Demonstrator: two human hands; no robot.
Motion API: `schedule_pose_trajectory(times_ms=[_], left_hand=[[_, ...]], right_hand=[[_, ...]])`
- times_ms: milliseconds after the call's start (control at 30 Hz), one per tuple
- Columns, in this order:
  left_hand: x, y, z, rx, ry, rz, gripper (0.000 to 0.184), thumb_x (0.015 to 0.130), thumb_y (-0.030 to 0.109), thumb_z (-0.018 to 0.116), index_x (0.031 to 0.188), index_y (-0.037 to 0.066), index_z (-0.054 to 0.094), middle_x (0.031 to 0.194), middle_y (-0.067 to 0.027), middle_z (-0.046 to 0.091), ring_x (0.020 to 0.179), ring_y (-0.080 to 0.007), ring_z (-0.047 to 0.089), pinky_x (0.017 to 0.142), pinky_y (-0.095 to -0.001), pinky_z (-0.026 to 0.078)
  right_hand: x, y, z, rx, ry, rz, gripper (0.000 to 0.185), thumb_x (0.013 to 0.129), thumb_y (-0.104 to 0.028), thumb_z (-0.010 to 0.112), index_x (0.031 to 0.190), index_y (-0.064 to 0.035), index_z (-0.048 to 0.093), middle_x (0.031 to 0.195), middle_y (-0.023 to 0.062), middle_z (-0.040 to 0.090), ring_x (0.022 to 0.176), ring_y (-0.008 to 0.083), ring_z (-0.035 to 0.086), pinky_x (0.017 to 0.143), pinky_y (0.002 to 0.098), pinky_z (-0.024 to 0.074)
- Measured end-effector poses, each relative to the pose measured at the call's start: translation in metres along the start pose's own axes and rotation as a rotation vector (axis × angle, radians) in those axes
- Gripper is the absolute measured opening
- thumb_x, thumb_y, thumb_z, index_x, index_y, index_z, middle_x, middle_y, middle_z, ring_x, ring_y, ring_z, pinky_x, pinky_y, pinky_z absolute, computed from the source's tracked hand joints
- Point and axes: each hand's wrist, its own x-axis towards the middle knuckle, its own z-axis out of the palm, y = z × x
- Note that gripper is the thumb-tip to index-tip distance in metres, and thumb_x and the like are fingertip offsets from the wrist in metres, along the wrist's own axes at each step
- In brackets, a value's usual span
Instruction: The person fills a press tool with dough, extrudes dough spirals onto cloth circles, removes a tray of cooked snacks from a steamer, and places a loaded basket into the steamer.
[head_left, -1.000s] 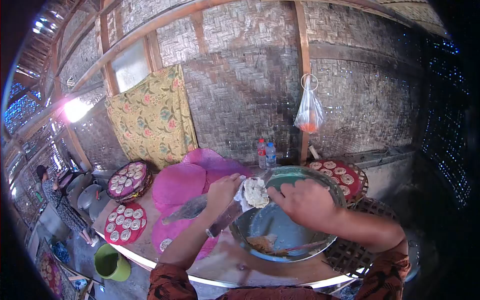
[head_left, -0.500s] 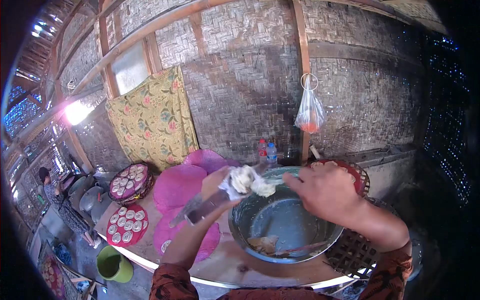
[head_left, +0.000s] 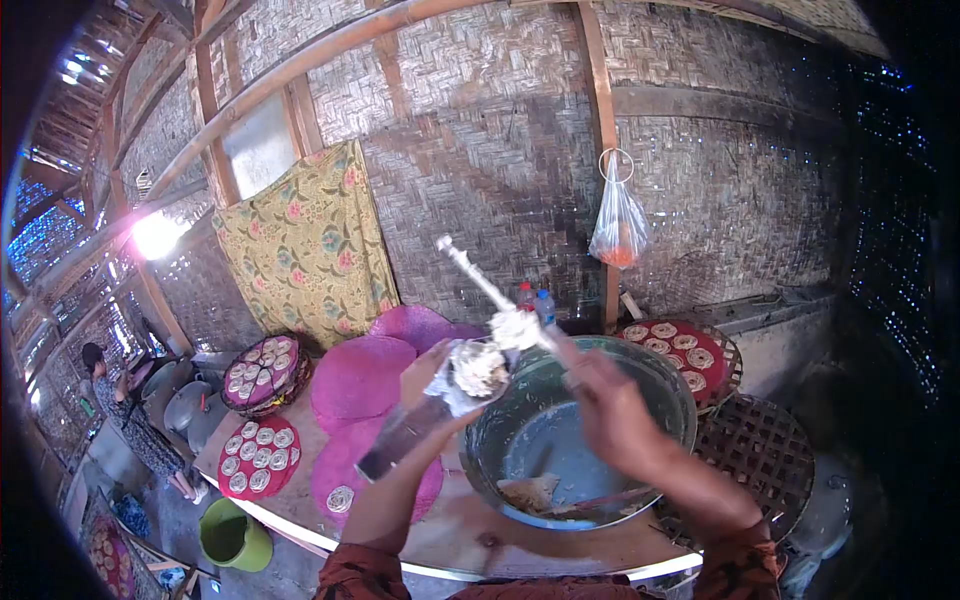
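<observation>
My left hand [head_left: 428,374] is closed around a long, dark press-like tool [head_left: 405,436], tilted left of the basin. Pale, sticky dough [head_left: 478,368] fills its upper end, over what looks like a white plastic lining. Blurred by motion, my right hand [head_left: 612,405] grips a dough-coated stick or spatula [head_left: 478,275] pointing up and left. A lump of dough [head_left: 514,328] clings to it just above the tool's mouth. Below both hands is a large metal basin [head_left: 682,460], smeared inside, with some dough-like residue at the bottom.
Pink round mats [head_left: 362,375] lie left of the basin, one bearing a dough coil [head_left: 340,499]. Red trays of coils [head_left: 258,485] sit at left and right. Woven baskets [head_left: 775,450], two bottles [head_left: 544,306] and a green bucket [head_left: 258,550] are nearby. Another person [head_left: 135,420] stands far left.
The stick in my right hand has swung from low over the basin to pointing up-left. My right hand has dropped slightly and moved left. The press-like tool has shifted slightly.
</observation>
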Motion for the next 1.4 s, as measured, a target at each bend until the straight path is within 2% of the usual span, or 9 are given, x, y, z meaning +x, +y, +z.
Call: schedule_pose_trajectory(times_ms=[33, 300, 367, 567, 633, 767, 1000, 1200, 1400], left_hand=[[0.005, 0.008, 0.004, 0.487, -0.028, 0.142, 0.056, 0.057, 0.018, 0.080, 0.105, 0.001, 0.057, 0.098, -0.0085, 0.062, 0.097, -0.0153, 0.058, 0.086, -0.0278, 0.045], [0.011, -0.028, -0.025, 0.374, 0.199, 0.046, 0.052, 0.060, 0.029, 0.077, 0.102, 0.004, 0.058, 0.099, -0.0106, 0.061, 0.091, -0.0207, 0.060, 0.081, -0.0314, 0.046], [0.010, -0.018, -0.017, 0.512, 0.295, 0.173, 0.040, 0.063, 0.036, 0.072, 0.092, 0.010, 0.063, 0.087, -0.0106, 0.063, 0.082, -0.0295, 0.062, 0.070, -0.0373, 0.051], [0.010, -0.004, -0.019, 0.850, 0.260, 0.142, 0.036, 0.066, 0.032, 0.070, 0.091, 0.007, 0.062, 0.089, -0.0128, 0.063, 0.082, -0.0330, 0.061, 0.071, -0.0389, 0.050], [0.006, 0.000, -0.026, 0.825, 0.249, 0.142, 0.036, 0.067, 0.032, 0.069, 0.092, 0.007, 0.062, 0.090, -0.0130, 0.063, 0.083, -0.0334, 0.061, 0.071, -0.0391, 0.050], [-0.009, 0.010, -0.052, 0.803, 0.273, 0.138, 0.035, 0.069, 0.029, 0.067, 0.094, 0.006, 0.061, 0.091, -0.0124, 0.063, 0.083, -0.0321, 0.061, 0.071, -0.0389, 0.049], [-0.040, 0.015, -0.113, 0.744, 0.329, 0.033, 0.032, 0.072, 0.021, 0.063, 0.098, 0.003, 0.060, 0.089, -0.0098, 0.063, 0.079, -0.0260, 0.061, 0.070, -0.0373, 0.049], [-0.048, 0.015, -0.198, -0.412, 0.510, 0.028, 0.020, 0.072, 0.013, 0.056, 0.089, 0.002, 0.056, 0.075, -0.0068, 0.056, 0.065, -0.0208, 0.055, 0.059, -0.0333, 0.045], [-0.059, -0.025, -0.191, -1.236, 0.538, -0.144, 0.016, 0.070, 0.022, 0.057, 0.068, 0.012, 0.044, 0.062, 0.0019, 0.042, 0.053, -0.0114, 0.042, 0.049, -0.0285, 0.035]], right_hand=[[-0.007, -0.001, 0.015, 0.165, 0.002, -0.003, 0.049, 0.084, -0.005, 0.053, 0.131, -0.0165, 0.045, 0.084, 0.0171, 0.060, 0.065, 0.0372, 0.060, 0.062, 0.0433, 0.0498], [-0.035, -0.007, -0.008, 0.494, -0.469, 0.375, 0.043, 0.088, -0.005, 0.046, 0.131, -0.0094, 0.044, 0.098, 0.0233, 0.062, 0.083, 0.0377, 0.063, 0.074, 0.0381, 0.0496], [-0.027, -0.001, -0.007, 0.449, -0.230, 0.330, 0.043, 0.090, -0.005, 0.045, 0.133, -0.0087, 0.043, 0.074, 0.0053, 0.059, 0.061, 0.0059, 0.049, 0.058, 0.0248, 0.0450], [-0.039, -0.028, 0.020, 0.444, -0.255, 0.279, 0.048, 0.089, -0.004, 0.046, 0.136, -0.0154, 0.040, 0.063, 0.0118, 0.049, 0.054, 0.0113, 0.044, 0.056, 0.0279, 0.0437], [-0.039, -0.039, 0.020, 0.474, -0.372, 0.327, 0.048, 0.086, 0.000, 0.046, 0.133, -0.0089, 0.041, 0.116, 0.0259, 0.053, 0.104, 0.0398, 0.053, 0.082, 0.0387, 0.0473], [-0.020, -0.037, -0.006, 0.634, -0.646, 0.537, 0.045, 0.088, -0.005, 0.044, 0.133, -0.0121, 0.042, 0.108, 0.0255, 0.058, 0.091, 0.0402, 0.060, 0.074, 0.0365, 0.0496], [-0.039, 0.035, 0.061, -0.406, -1.249, 0.063, 0.041, 0.077, -0.010, 0.049, 0.117, -0.0093, 0.056, 0.089, 0.0187, 0.065, 0.080, 0.0361, 0.063, 0.072, 0.0441, 0.0496], [-0.018, -0.004, 0.072, -0.429, -1.167, -0.025, 0.048, 0.087, -0.031, 0.050, 0.128, -0.0051, 0.046, 0.117, 0.0214, 0.053, 0.109, 0.0360, 0.052, 0.092, 0.0419, 0.0418], [-0.042, -0.100, 0.140, 0.949, -0.695, 0.259, 0.060, 0.092, -0.051, 0.034, 0.128, -0.0040, 0.044, 0.125, 0.0226, 0.048, 0.113, 0.0336, 0.050, 0.095, 0.0421, 0.0393]])
